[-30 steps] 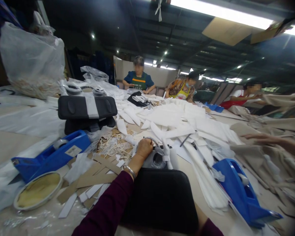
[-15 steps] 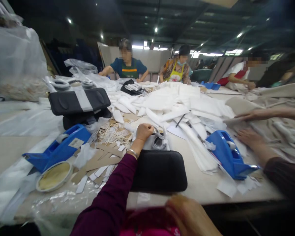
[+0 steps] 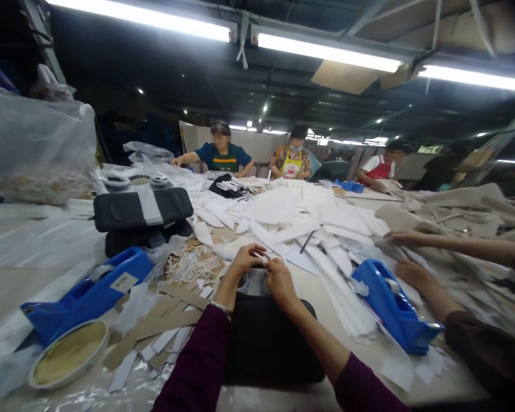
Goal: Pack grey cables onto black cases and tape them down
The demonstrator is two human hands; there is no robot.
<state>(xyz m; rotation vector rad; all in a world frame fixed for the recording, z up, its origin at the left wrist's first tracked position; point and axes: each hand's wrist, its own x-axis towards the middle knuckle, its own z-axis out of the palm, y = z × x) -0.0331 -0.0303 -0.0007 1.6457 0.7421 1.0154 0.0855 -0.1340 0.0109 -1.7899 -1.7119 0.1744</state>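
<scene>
A black padded case lies flat at the table's near edge, beneath my forearms. Beyond its far edge my left hand is closed, fingers bent toward the right hand, on something I cannot make out. Right beside it, almost touching, my right hand is pinched closed; what it holds is too small to name. Part of a grey item shows between and below the hands, mostly hidden by them. White cords and cardboard scraps lie to the left of my left hand.
Blue tape dispensers stand at left and right. A round dish sits front left, stacked black cases behind. White foam pieces cover the middle. A co-worker's hands handle beige fabric at right; other people work across the table.
My right hand has moved up from the near edge to beside my left hand. The view has tilted upward, showing more of the ceiling lights.
</scene>
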